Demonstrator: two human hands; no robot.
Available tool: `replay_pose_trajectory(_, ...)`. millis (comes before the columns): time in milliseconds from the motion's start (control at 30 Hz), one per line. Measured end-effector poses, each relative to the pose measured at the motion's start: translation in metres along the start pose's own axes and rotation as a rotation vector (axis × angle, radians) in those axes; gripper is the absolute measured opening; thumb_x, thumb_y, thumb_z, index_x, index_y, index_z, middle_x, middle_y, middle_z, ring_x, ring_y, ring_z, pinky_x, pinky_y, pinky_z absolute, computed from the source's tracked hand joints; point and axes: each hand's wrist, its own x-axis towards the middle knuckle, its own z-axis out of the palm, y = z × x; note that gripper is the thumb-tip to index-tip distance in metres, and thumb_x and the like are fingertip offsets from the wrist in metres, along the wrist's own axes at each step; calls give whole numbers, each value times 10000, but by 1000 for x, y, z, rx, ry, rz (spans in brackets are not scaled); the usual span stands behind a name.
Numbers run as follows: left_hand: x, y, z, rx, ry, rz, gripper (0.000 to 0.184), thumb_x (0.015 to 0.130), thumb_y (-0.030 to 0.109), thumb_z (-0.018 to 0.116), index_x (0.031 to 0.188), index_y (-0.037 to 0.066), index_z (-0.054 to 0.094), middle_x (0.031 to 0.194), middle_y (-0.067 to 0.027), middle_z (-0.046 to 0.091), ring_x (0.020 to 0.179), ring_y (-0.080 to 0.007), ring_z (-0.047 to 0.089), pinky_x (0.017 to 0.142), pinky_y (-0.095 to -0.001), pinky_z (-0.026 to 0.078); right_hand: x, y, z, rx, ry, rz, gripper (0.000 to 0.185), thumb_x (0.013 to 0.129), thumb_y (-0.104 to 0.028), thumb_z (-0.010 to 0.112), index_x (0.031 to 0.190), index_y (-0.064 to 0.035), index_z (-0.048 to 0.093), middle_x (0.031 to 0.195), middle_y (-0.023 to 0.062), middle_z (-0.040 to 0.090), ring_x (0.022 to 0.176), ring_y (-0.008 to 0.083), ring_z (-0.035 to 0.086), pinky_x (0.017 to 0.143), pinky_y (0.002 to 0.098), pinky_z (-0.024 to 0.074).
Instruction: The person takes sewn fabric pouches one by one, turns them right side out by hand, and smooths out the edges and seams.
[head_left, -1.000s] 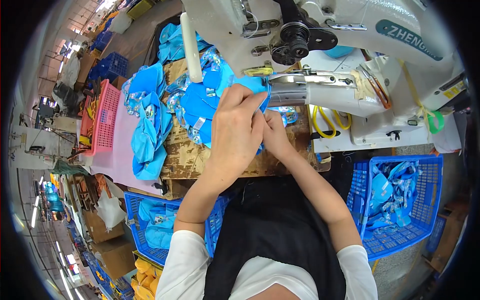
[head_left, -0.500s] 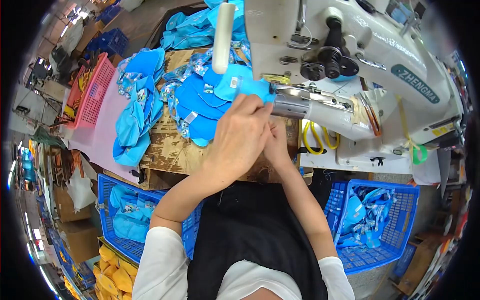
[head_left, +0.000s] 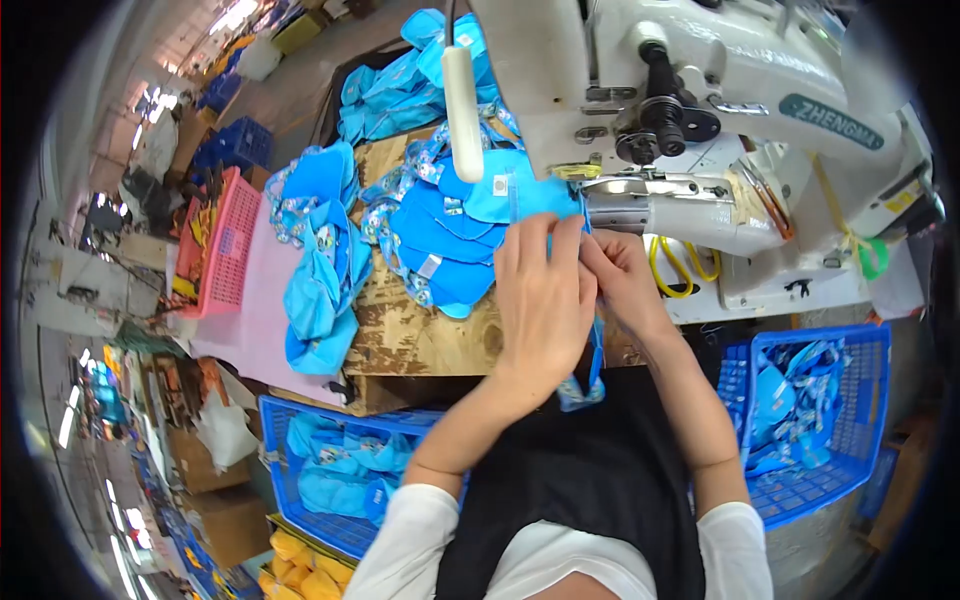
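Note:
Blue fabric [head_left: 540, 190] runs under the head of a white sewing machine [head_left: 540, 80]. My left hand [head_left: 545, 300] is closed on the lower edge of this fabric, just left of the metal arm [head_left: 620, 212]. Close beside it, my right hand [head_left: 625, 280] pinches the fabric edge, with its fingertips partly hidden. A patterned strip [head_left: 583, 392] hangs below my hands over the table's front edge. Several blue fabric pieces with patterned straps [head_left: 440, 240] lie stacked on the worn wooden table [head_left: 420, 340] to the left.
More blue pieces [head_left: 322, 270] lie at the left, beside a pink basket [head_left: 228, 245]. Blue crates with fabric stand below at left [head_left: 330, 525] and right [head_left: 765, 510]. Yellow-handled scissors [head_left: 672, 270] rest right of my hands. A white lever [head_left: 461, 115] hangs near the machine head.
The view has shifted. Both hands have moved down along the fabric edge, slightly away from the machine head, and the patterned strip now shows hanging below them.

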Motion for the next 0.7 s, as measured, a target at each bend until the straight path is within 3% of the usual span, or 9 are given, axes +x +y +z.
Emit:
replay_pose_trajectory(67, -22, 0, 5, 36, 57, -81, 520, 687, -45, 645, 1201, 4, 583, 1239, -161, 543, 1174, -361, 541, 1024, -438, 410, -5, 3, -2, -69, 40, -61, 338, 1001, -140, 566, 671, -69, 578, 610, -26, 528, 536, 39, 383, 469, 211, 314)
replay_pose_trajectory(167, -45, -21, 13, 8, 134, -39, 529, 660, -71, 651, 1179, 21, 601, 1254, -162, 550, 1230, -376, 537, 1039, -434, 425, -19, 6, -9, -371, 111, -170, 330, 992, -145, 587, 678, -43, 582, 607, -30, 510, 541, 48, 362, 480, 228, 314)
replay_pose_trajectory(267, -38, -35, -9, -95, 79, 51, 503, 647, -77, 667, 1138, 24, 621, 1216, -142, 586, 1215, -371, 568, 1008, -429, 463, -31, 0, -11, -477, 106, -176, 326, 987, -139, 591, 681, -28, 581, 603, -32, 502, 546, 51, 355, 485, 234, 313)
replay_pose_trajectory(333, -26, -38, -25, 11, -1, 239, 433, 659, -75, 670, 1081, 16, 632, 1190, -123, 628, 1110, -333, 613, 929, -395, 509, -38, -3, -9, -583, 70, -183, 321, 982, -133, 595, 685, -12, 580, 600, -34, 494, 550, 53, 348, 490, 241, 312)
replay_pose_trajectory(500, -7, -29, -42, -91, -132, 307, 370, 649, -105, 634, 1003, -1, 629, 1179, -98, 692, 958, -286, 619, 869, -354, 523, -42, -4, 6, -237, 83, -81, 324, 983, -127, 594, 681, -10, 577, 590, -39, 479, 549, 55, 336, 488, 242, 292)
replay_pose_trajectory(700, 2, -13, -37, -155, -215, 247, 303, 672, -97, 613, 962, -8, 607, 1229, -111, 700, 910, -257, 605, 832, -335, 522, -39, 2, 3, -209, 57, -134, 340, 986, -133, 594, 670, -11, 564, 577, -35, 470, 545, 56, 332, 483, 239, 275)
